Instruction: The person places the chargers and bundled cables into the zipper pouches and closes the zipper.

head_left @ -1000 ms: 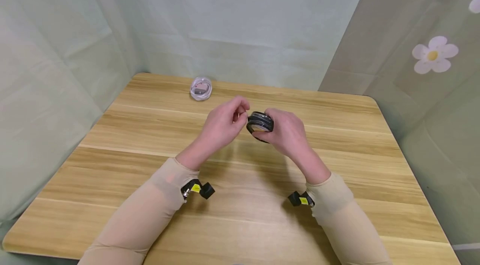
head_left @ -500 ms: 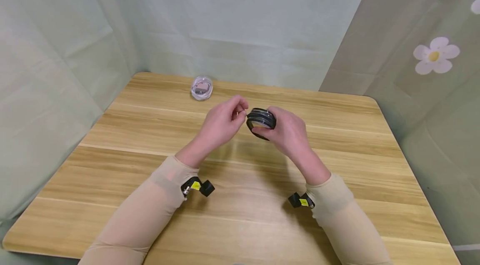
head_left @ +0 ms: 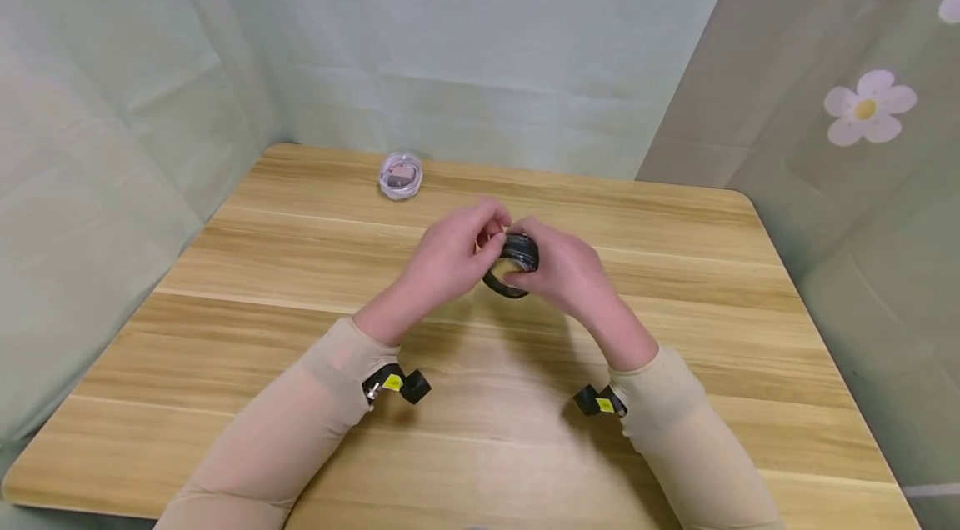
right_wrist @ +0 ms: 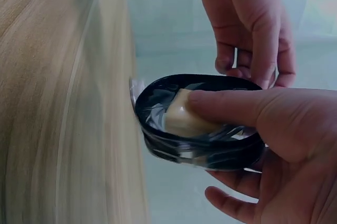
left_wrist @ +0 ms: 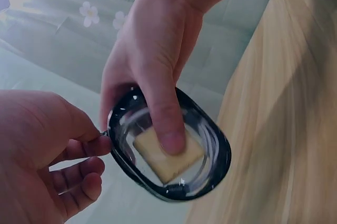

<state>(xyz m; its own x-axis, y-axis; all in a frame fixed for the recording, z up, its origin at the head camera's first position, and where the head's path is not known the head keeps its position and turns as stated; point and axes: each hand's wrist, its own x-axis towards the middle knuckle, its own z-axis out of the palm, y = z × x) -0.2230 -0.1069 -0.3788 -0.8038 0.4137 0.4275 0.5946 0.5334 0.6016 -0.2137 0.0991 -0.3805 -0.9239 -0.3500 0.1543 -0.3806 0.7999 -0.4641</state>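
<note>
My right hand (head_left: pixel 567 263) grips a small rounded case (head_left: pixel 522 253) with black rims and a clear face, above the table's middle. Its thumb (left_wrist: pixel 167 124) lies across that clear face, while other fingers go behind the case. Through the face show a beige square piece (left_wrist: pixel 181 166) and what looks like a looped pale cord. At the case's left edge, my left hand (head_left: pixel 453 255) pinches a tiny metal zipper pull (left_wrist: pixel 103 133) between thumb and forefinger. The remaining left fingers curl loosely, as the left wrist view shows.
A round clear-and-white bundle (head_left: pixel 401 176) with a pinkish-grey middle lies near the back edge of the wooden table (head_left: pixel 480 463). Pale curtains (head_left: pixel 480 55) hang behind and at both sides. A small black camera (head_left: pixel 415 387) sits on the left wrist, another (head_left: pixel 588 400) on the right.
The case has come a little left and nearer, tilting so its clear face shows more. My left hand has shifted slightly right and now overlaps the case's upper rim.
</note>
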